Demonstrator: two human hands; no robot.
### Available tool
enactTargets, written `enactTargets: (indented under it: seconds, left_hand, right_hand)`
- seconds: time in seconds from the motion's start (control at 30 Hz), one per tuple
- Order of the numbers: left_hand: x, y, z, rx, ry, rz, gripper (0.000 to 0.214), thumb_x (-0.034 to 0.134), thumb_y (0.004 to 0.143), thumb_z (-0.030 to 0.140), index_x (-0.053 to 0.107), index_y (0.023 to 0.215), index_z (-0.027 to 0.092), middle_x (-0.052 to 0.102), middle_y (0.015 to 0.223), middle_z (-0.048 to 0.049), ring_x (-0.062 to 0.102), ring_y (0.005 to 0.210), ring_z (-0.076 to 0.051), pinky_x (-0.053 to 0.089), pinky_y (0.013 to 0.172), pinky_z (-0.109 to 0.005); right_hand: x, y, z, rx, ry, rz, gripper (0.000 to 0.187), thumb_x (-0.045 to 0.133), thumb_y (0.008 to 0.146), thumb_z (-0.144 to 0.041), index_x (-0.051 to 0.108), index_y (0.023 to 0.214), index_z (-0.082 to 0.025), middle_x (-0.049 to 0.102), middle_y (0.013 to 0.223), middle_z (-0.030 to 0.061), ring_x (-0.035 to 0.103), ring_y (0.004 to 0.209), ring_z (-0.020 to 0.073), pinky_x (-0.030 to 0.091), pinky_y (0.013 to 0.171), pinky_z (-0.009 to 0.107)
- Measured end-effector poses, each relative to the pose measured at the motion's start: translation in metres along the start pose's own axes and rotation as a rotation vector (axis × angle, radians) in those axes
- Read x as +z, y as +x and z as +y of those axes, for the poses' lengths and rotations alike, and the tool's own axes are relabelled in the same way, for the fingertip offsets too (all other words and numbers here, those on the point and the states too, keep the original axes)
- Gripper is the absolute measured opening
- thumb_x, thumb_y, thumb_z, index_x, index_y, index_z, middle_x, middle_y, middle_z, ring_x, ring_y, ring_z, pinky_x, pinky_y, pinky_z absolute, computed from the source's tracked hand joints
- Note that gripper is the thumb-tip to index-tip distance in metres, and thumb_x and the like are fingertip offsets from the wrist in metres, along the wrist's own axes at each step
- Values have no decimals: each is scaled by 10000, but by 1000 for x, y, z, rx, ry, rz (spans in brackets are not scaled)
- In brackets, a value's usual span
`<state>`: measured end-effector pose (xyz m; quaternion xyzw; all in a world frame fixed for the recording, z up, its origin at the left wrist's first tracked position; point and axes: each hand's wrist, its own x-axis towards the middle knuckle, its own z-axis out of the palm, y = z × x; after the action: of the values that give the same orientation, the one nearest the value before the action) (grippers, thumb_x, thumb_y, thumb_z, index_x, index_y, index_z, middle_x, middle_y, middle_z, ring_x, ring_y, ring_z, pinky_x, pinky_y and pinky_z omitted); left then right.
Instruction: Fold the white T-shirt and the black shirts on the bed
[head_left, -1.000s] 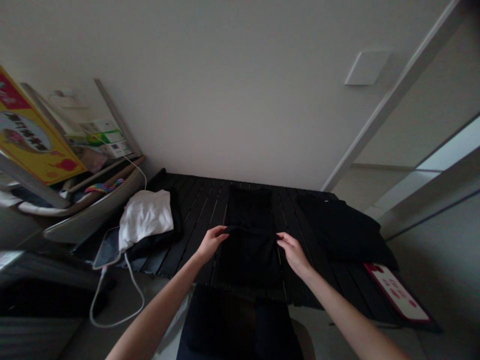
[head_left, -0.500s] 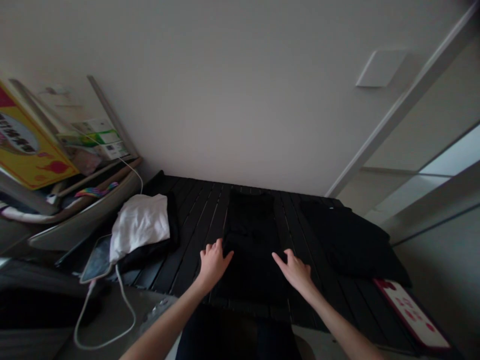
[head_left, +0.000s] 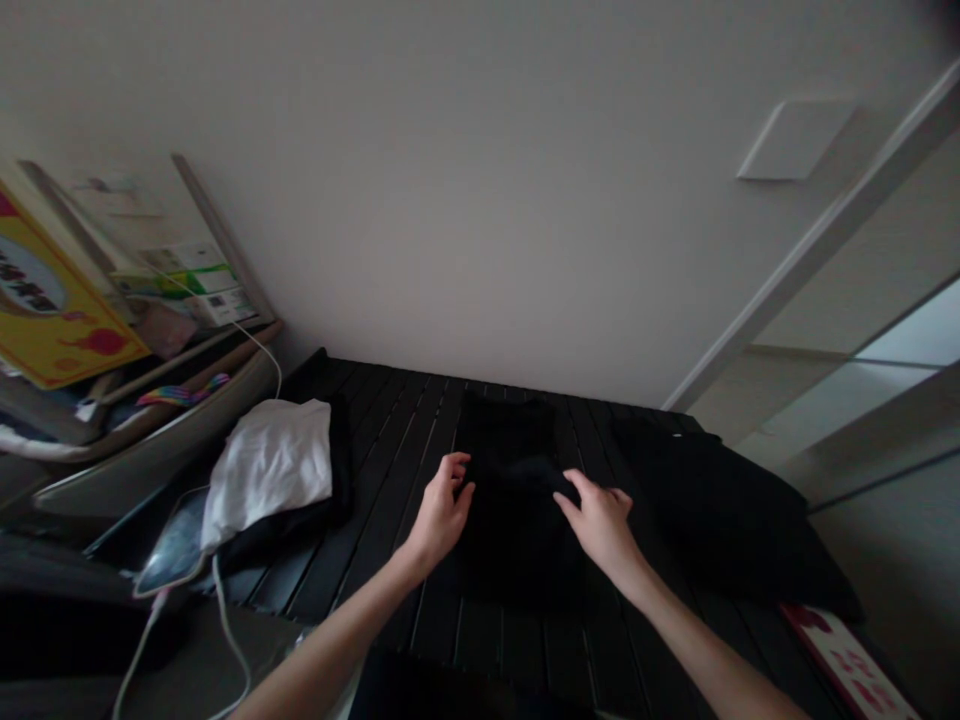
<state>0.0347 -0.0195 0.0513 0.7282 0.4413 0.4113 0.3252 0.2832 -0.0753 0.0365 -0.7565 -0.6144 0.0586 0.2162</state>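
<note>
A black garment (head_left: 517, 525) lies folded on the dark slatted table (head_left: 360, 480), with a fold across its middle. My left hand (head_left: 442, 512) is at its left edge, fingers curled, and holds nothing I can see. My right hand (head_left: 602, 523) rests on the garment's right part with fingers spread over the fold. The black cloth hides the fold's exact shape. Farther right lies a second black garment (head_left: 724, 510). A white cloth (head_left: 268, 475) sits on dark clothing (head_left: 289, 530) to the left of my left hand.
A phone (head_left: 174, 545) with a white cable (head_left: 229, 640) lies at the table's left edge. A red-and-white card (head_left: 847, 665) sits at the right front corner. A tray (head_left: 154, 450) holds a yellow board (head_left: 45, 310) and boxes (head_left: 199, 285) at left. A wall stands behind.
My hands lay flat lower on the garment half a second ago. They have moved forward to the fold with fingers curled. One second ago they were at the fold, close to this position.
</note>
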Motion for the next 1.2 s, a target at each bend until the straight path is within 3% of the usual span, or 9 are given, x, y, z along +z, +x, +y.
enactTargets:
  seconds: [0.1,0.23,0.33,0.43,0.53,0.6,0.73,0.9,1.2]
  left_hand:
    - [3,62,2,39,72,108,247,485,881,211,465,1128,213,566,1019,-44,586,962,-149,499,879,-298]
    - [19,137,-16,-33,272,85,392,465,895,171,403,1281,206,578,1195,-112,547,1147,-205,431,994,-406]
    - [40,152,-40,-125,387,63,494,493,875,173,392,1358,179,456,1397,-196,341,1353,-350,279,1056,-607]
    - [61,131,-68,-156,486,-1,502,504,884,239,433,1380,205,337,1514,-148,143,1430,-370,149,1106,-620]
    - [75,100,-92,-142,612,-106,504,458,917,336,426,1410,237,326,1531,-86,163,1438,-312,111,1150,-543]
    - [79,86,-101,-125,746,-132,531,390,944,387,372,1449,223,289,1545,-87,193,1434,-285,116,1159,-508]
    - [80,73,-100,-136,929,-79,561,352,952,463,338,1467,240,303,1535,-119,205,1429,-305,147,1144,-525]
    - [77,42,-82,-122,968,-18,536,361,959,432,348,1461,244,346,1512,-133,222,1424,-303,159,1127,-562]
    - [71,-43,-51,-57,862,-43,441,363,955,200,472,1380,242,456,1454,-46,247,1421,-237,285,1107,-481]
  right_hand:
    - [-15,66,-9,18,-5,81,319,423,901,-329,557,1154,-189,724,961,111,654,904,274,311,895,448]
    - [-10,136,-24,135,-109,115,503,388,928,-354,387,1379,-131,654,1146,193,589,1062,306,292,947,500]
    - [23,153,-28,130,-215,71,636,337,943,-461,207,1496,-176,277,1521,233,320,1350,357,234,1019,571]
    - [69,145,-20,59,-264,-114,619,214,957,-529,157,1515,-268,19,1607,108,57,1447,315,125,1090,587]
    - [107,131,-7,107,-255,-291,624,129,955,-558,114,1517,-289,23,1610,73,41,1455,284,76,1111,583]
    - [120,123,-1,110,-253,-284,627,129,955,-561,106,1516,-282,57,1608,71,62,1455,280,65,1120,569]
    - [120,107,-6,130,-312,-117,599,204,963,-534,206,1504,-277,142,1596,91,137,1436,344,44,1121,554]
    - [115,61,-19,404,-385,32,641,294,944,-553,238,1501,-240,284,1516,246,343,1331,435,87,1064,627]
    - [109,-18,2,165,-120,52,501,273,976,-366,390,1439,-215,514,1398,148,433,1313,259,212,1081,531]
